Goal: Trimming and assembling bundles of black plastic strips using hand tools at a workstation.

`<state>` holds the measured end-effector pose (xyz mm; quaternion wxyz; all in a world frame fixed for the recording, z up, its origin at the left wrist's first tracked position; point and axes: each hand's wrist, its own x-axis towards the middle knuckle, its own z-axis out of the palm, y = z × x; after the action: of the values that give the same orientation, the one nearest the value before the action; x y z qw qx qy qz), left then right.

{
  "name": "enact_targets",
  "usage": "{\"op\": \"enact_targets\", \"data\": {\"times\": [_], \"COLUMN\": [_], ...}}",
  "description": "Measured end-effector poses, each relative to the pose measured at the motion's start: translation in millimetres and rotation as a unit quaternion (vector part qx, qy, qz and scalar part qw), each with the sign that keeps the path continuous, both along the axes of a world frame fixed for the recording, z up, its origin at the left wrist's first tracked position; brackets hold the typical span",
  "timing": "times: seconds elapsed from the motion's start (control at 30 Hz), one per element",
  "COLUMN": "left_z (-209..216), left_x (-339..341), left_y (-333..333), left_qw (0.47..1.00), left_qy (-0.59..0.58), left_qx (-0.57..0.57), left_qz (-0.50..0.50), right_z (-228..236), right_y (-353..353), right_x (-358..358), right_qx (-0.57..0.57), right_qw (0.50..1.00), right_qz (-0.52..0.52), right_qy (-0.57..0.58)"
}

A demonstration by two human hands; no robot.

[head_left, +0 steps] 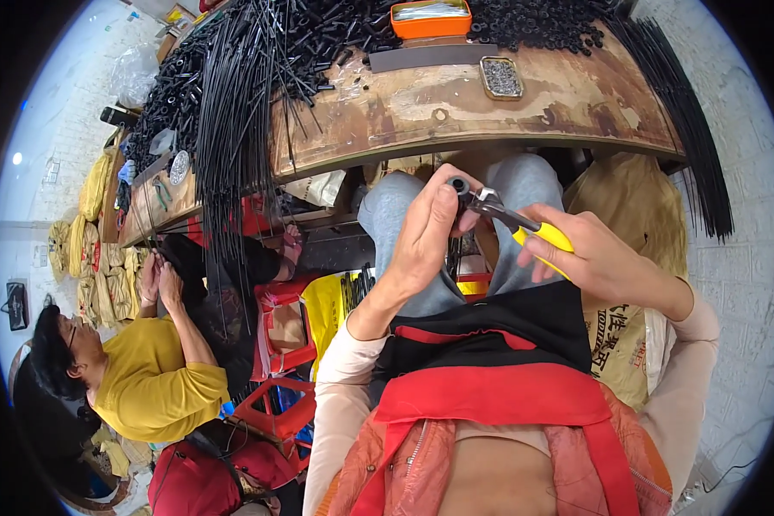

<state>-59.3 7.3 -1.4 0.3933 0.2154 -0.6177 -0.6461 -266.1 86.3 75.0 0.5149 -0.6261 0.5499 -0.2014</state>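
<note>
Above my lap, my left hand [430, 225] is closed around a black tube-like part [458, 185], its round open end facing up. My right hand [580, 249] grips pliers [555, 237] with yellow handles. The metal jaws of the pliers meet the side of the black part, close by my left fingertips. Whether the jaws pinch anything there is too small to tell.
A wooden table [404, 116] stands ahead, with an orange box [431, 19], a small metal tray [501, 78], a grey strip [439, 58] and heaps of black parts. Bundles of black rods [232, 112] hang over its edge. A co-worker [159, 370] in yellow sits at left beside red stools [284, 331].
</note>
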Motion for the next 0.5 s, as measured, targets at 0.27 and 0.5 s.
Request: {"op": "enact_targets", "data": {"times": [0.27, 0.5], "left_z": [-2.4, -0.5], "left_x": [2.6, 12.5], "left_y": [4.4, 12.6], "left_qw": [0.999, 0.998], "left_qy": [0.016, -0.041], "left_qx": [-0.004, -0.040], "left_qz": [-0.035, -0.018], "right_z": [23.2, 17.8], "right_y": [-2.7, -10.3], "right_x": [-9.7, -6.7], "right_qx": [0.048, 0.121], "right_qw": [0.997, 0.987], "right_qz": [0.052, 0.100], "right_qy": [-0.015, 0.013]}}
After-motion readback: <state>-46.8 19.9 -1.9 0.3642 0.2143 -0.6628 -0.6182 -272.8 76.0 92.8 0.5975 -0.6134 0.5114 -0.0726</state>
